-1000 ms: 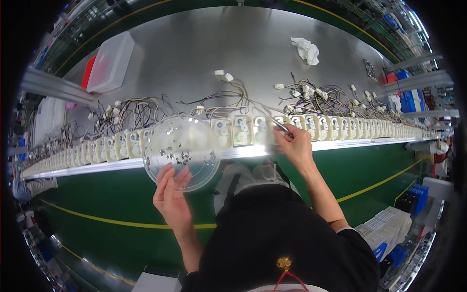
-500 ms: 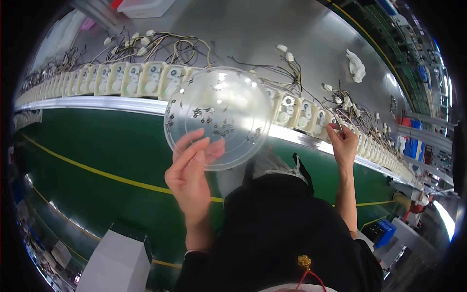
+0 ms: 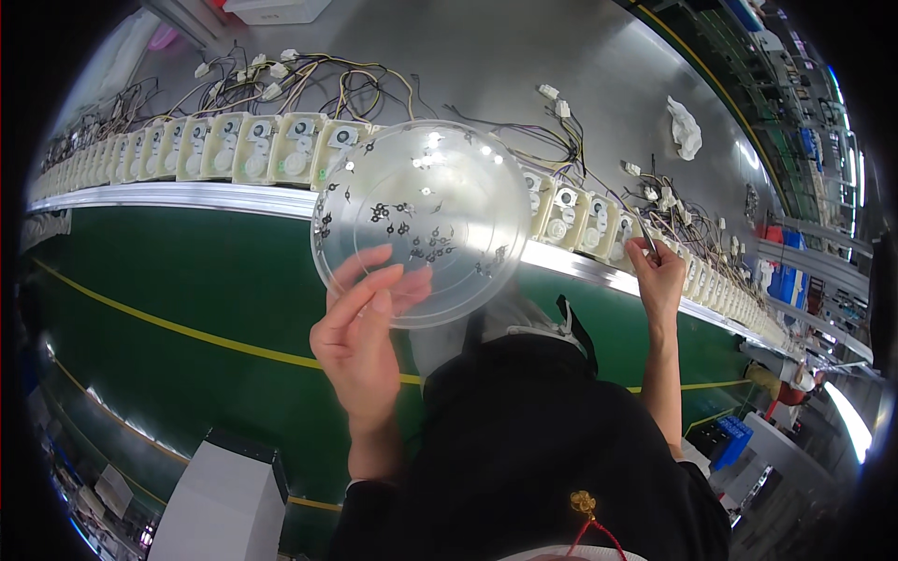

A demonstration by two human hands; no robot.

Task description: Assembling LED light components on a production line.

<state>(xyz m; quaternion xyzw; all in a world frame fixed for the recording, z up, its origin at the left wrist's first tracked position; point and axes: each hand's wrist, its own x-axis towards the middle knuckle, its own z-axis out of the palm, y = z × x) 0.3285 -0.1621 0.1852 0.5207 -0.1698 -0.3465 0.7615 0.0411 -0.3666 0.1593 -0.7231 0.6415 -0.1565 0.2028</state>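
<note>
A round, see-through plastic dish (image 3: 477, 201) is held up by my left hand (image 3: 360, 327), whose fingers grip its near rim. Scattered over the dish lie small dark metal parts (image 3: 430, 248), each with a ring and thin ends. My right hand (image 3: 659, 273) pinches a slim dark metal tool (image 3: 649, 238) that looks like tweezers; its tip is hard to make out. That hand hovers at the row of cream plastic housings (image 3: 594, 224) on the right, by the bench's front edge. The dish hides the middle of the row.
More cream housings (image 3: 257, 150) stand in a line to the left. Behind them, wires with white connectors (image 3: 271, 75) spread over the metal bench (image 3: 421, 47). A crumpled white piece (image 3: 685, 128) lies at the right. A white box-shaped unit (image 3: 224, 500) stands on the green floor.
The dish and my left hand have shifted slightly left. The housings appear a little lower and more to the right near my right hand, which keeps its pinch on the tool.
</note>
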